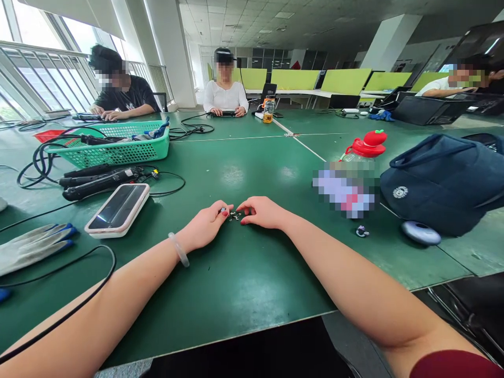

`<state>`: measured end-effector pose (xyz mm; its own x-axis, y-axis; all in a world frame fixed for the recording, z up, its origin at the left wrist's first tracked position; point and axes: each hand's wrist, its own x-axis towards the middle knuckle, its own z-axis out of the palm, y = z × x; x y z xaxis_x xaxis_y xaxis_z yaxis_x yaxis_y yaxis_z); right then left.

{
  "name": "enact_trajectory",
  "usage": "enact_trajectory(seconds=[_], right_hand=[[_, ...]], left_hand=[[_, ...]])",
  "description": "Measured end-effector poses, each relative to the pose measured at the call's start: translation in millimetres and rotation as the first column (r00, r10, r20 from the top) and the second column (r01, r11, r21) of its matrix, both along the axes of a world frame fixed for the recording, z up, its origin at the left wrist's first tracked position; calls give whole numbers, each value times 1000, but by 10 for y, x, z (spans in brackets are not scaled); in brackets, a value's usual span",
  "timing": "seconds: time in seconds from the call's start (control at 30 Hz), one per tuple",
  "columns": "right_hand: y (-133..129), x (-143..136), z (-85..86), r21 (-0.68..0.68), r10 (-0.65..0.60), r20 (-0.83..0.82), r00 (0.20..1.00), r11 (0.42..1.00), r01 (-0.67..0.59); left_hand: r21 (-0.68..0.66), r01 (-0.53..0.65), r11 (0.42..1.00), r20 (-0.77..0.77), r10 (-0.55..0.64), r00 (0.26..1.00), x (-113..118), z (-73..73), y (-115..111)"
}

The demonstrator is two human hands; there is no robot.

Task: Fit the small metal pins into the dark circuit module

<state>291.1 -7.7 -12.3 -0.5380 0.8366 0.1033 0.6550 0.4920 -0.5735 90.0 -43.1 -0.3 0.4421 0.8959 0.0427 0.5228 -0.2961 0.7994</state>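
On the green table, a small heap of tiny light-coloured pieces (235,216) lies between my hands. They are too small for me to name. My left hand (210,223), with a pale bracelet (179,250) on the wrist, is closed in a pinch beside the heap. A small greyish piece (222,209) shows between its thumb and fingers. From the other side my right hand (262,212) reaches to the heap, its thumb and index finger apart and curved around the edge of the pieces. I see nothing held in it.
A phone (121,211), black handheld devices (100,181), cables, a glove (35,244) and a green basket (114,152) lie left. On the right are a red-lidded bottle (364,149), a dark blue bag (441,181) and an oval case (421,232). Several people sit around.
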Motion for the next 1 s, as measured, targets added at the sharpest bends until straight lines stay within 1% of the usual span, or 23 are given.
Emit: enact_trajectory(seconds=[0.07,0.13,0.17,0.23,0.3,0.37,0.47,0.57,0.67,0.77,0.87,1.0], right_hand=[[1,-12,-1,11,-4,22,1000,1000,4],[0,-22,-3,22,-5,39,999,1000,4],[-1,-26,-4,27,-6,43,999,1000,5],[-7,-33,-8,31,-6,37,999,999,5],[-16,-41,-11,30,5,26,1000,1000,-5],[-27,-53,-11,33,30,28,999,999,-31],[-43,-72,-7,43,55,52,997,997,-57],[-52,-87,2,46,43,57,997,998,-46],[-60,-93,12,53,29,47,998,998,-31],[-74,-98,13,-2,17,18,1000,1000,-17],[-85,-108,4,-82,-20,-103,995,997,12],[-81,-117,-3,-116,-106,-275,956,990,76]], left_hand=[[-128,41,991,215,-13,977,22,11,-21],[-240,110,965,391,-7,920,40,27,-40],[-267,136,954,446,-3,895,48,35,-46],[-251,153,956,493,-10,870,57,39,-45],[-179,127,976,470,-29,882,50,20,-19],[-87,60,994,385,-22,923,28,-18,26],[51,-74,996,188,63,980,-9,-66,86],[147,-176,973,42,171,984,-26,-69,100],[133,-210,968,31,208,978,-28,-57,93],[54,-213,976,112,206,972,-31,-70,109],[1,-220,975,166,217,962,-36,-95,135],[-2,-200,980,171,197,965,-42,-114,146]])
